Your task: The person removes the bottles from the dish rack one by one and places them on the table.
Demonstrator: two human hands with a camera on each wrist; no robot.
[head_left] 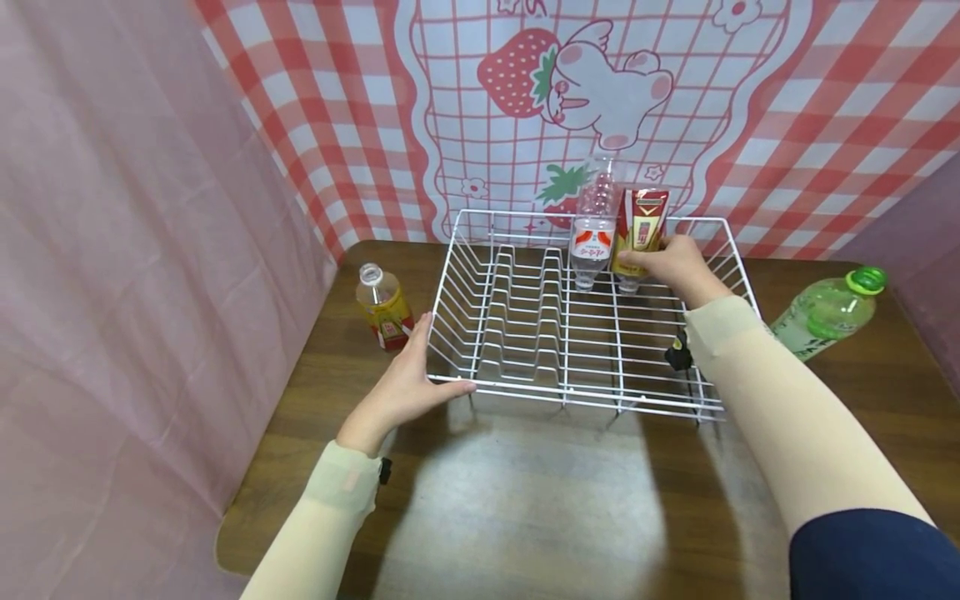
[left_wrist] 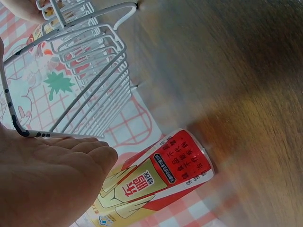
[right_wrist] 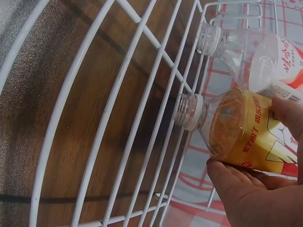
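Observation:
A white wire dish rack (head_left: 566,393) stands on the table. In its back part, my right hand (head_left: 678,265) grips an upside-down plastic bottle with a red and yellow label (head_left: 651,208), thumb on one side and fingers on the other. The right wrist view shows its uncapped neck (right_wrist: 191,112) down at the rack's wires. Just left of it, a clear bottle with a red and white label (head_left: 592,242) leans neck down at the back wires. My left hand (head_left: 405,387) rests at the rack's front left corner, fingers straight along the side and thumb along the front rim.
Outside the rack on the left, an uncapped bottle with a yellow and red label (head_left: 387,317) stands upright near my left fingers. A green bottle with a green cap (head_left: 825,312) is on the right, partly behind my right sleeve. Checked cloth (head_left: 360,108) hangs behind the table.

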